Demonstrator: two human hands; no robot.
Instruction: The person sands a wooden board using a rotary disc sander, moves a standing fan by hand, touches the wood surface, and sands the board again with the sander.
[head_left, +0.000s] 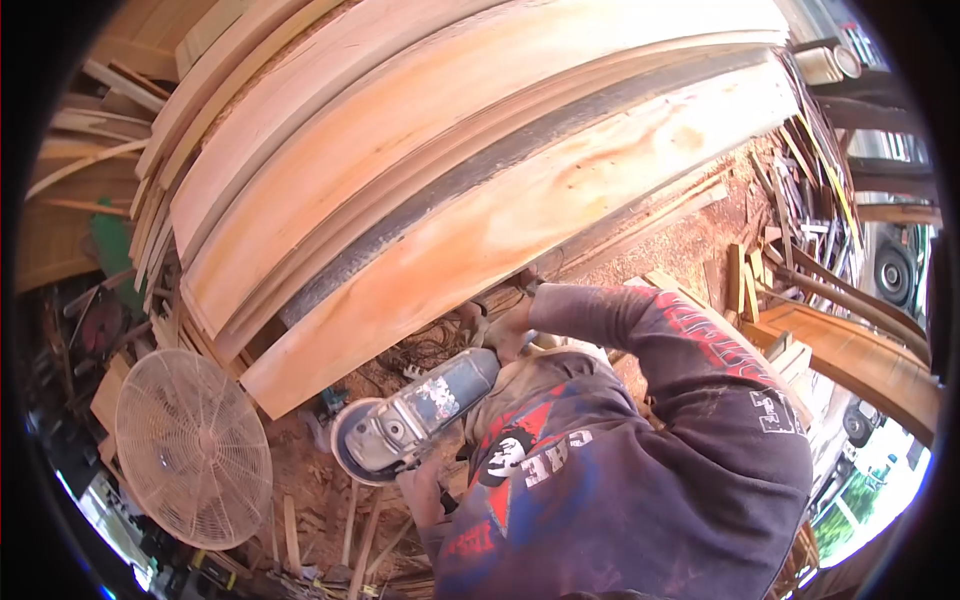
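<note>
A blue-grey angle grinder (pixel 430 408) with a round disc (pixel 362 440) lies across the front of my body, its disc end pointing to the lower left. My right hand (pixel 510 332) is closed around the grinder's rear end, close to the near edge of a long board. Beside the grinder's head, my left hand (pixel 426 492) grips it from below; most of its fingers are hidden. The long pale board (pixel 520 225) has smooth wood grain and knots, and a dark, rough strip (pixel 430 190) runs along its far side. The disc is apart from the board.
More long planks (pixel 400 110) are stacked beyond the board. A round caged fan (pixel 195 447) stands at the left. Sawdust (pixel 660 225) and scrap sticks (pixel 350 530) cover the ground. Wooden panels (pixel 850 360) and a vehicle wheel (pixel 893 275) are at the right.
</note>
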